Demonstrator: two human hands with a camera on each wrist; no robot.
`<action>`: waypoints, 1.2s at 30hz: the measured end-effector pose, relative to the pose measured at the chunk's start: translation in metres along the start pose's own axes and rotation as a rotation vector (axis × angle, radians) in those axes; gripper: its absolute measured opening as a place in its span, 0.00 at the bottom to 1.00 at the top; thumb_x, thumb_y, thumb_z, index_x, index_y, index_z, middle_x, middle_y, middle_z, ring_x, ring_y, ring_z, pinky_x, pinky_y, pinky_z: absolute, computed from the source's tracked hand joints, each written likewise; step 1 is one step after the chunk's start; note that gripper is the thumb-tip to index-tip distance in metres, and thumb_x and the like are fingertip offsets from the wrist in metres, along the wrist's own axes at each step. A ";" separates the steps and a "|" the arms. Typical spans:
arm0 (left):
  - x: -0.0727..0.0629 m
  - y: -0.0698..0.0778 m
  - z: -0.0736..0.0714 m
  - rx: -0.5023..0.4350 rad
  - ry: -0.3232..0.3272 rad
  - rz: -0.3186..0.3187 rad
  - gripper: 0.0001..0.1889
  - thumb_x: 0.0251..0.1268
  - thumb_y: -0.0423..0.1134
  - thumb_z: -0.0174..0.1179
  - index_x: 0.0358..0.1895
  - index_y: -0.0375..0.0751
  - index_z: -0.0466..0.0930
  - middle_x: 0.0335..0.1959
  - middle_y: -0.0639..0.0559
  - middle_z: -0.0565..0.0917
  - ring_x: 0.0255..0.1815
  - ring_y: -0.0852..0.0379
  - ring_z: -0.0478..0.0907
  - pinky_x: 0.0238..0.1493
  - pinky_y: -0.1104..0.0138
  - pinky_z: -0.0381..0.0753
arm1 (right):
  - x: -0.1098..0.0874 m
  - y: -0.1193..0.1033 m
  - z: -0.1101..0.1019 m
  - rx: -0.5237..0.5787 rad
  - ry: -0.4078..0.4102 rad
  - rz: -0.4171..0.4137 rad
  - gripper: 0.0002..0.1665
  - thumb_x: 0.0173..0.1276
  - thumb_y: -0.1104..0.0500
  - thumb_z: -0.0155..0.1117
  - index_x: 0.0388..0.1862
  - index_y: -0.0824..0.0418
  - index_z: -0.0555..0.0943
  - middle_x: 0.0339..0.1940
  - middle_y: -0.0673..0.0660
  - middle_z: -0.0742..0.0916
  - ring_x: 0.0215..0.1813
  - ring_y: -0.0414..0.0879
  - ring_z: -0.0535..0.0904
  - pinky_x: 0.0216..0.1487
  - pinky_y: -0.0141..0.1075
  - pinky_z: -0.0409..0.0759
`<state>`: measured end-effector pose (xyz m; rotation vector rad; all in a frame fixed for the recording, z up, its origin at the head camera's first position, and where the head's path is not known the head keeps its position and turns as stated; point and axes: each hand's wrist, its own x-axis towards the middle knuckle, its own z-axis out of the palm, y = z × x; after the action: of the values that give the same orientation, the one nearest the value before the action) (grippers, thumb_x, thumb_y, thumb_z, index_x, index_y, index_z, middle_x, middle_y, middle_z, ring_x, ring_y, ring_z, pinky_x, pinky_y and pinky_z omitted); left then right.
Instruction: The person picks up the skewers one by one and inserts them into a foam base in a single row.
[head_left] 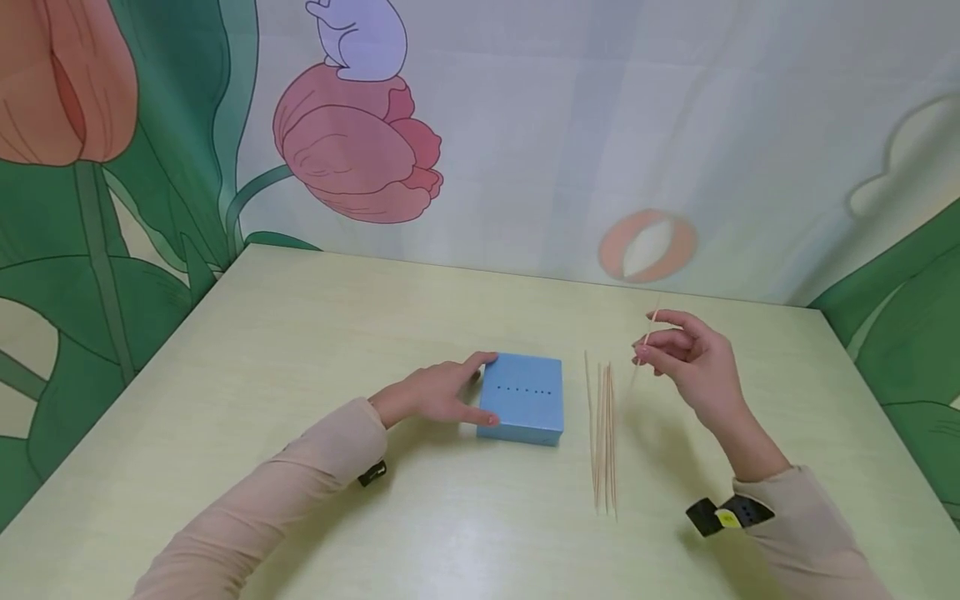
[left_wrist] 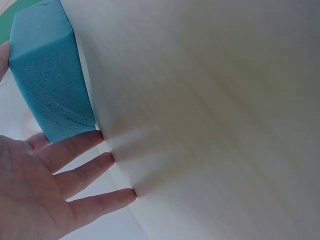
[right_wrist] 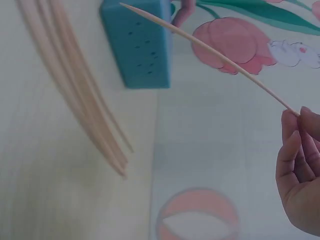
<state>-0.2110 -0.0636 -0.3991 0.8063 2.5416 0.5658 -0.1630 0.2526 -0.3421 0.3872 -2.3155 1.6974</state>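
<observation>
A blue foam block [head_left: 521, 396] with several small dark holes in its top sits on the table. My left hand [head_left: 435, 393] rests at its left side, thumb at the front corner and index finger at the back corner. In the left wrist view the other fingers [left_wrist: 80, 181] of that hand are straight and spread, tips at the table. Between thumb and fingertips my right hand [head_left: 693, 362] pinches one thin wooden skewer [right_wrist: 215, 54], raised above the table with its pointed end sticking out. Several more skewers [head_left: 606, 433] lie side by side between block and right hand.
The pale wooden table [head_left: 337, 308] ends at a hanging cloth [head_left: 510, 150] printed with flowers and a rabbit. A black strap device [head_left: 727, 515] is on the right wrist, and part of another [head_left: 372, 472] shows under the left sleeve.
</observation>
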 end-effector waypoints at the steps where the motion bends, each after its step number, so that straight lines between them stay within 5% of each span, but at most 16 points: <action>1: 0.000 0.000 0.000 -0.001 0.000 0.000 0.49 0.50 0.66 0.58 0.71 0.52 0.44 0.66 0.44 0.64 0.62 0.47 0.65 0.53 0.51 0.67 | 0.001 -0.003 0.002 0.005 0.012 -0.008 0.19 0.58 0.71 0.63 0.49 0.62 0.75 0.29 0.45 0.85 0.29 0.38 0.82 0.28 0.26 0.75; 11: 0.000 -0.001 0.000 -0.013 -0.005 -0.007 0.49 0.50 0.65 0.58 0.71 0.51 0.44 0.66 0.43 0.64 0.63 0.46 0.63 0.54 0.51 0.66 | 0.012 -0.030 0.025 0.134 0.093 -0.110 0.09 0.55 0.74 0.63 0.36 0.67 0.80 0.27 0.49 0.85 0.29 0.41 0.82 0.30 0.28 0.76; 24: -0.001 0.001 -0.001 -0.005 -0.004 -0.008 0.47 0.51 0.64 0.59 0.71 0.52 0.45 0.66 0.44 0.64 0.63 0.47 0.63 0.55 0.52 0.66 | 0.030 -0.045 0.062 0.188 0.069 -0.267 0.09 0.53 0.77 0.63 0.33 0.68 0.81 0.26 0.48 0.85 0.29 0.40 0.81 0.31 0.29 0.77; 36: -0.002 0.004 -0.002 -0.006 -0.003 -0.013 0.47 0.50 0.65 0.59 0.70 0.52 0.46 0.65 0.44 0.65 0.62 0.46 0.65 0.54 0.51 0.66 | 0.038 -0.044 0.092 0.120 0.051 -0.324 0.06 0.53 0.76 0.64 0.31 0.74 0.80 0.27 0.47 0.84 0.30 0.37 0.81 0.37 0.29 0.77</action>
<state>-0.2088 -0.0628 -0.3948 0.7881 2.5390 0.5674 -0.1868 0.1493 -0.3171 0.6923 -1.9908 1.6640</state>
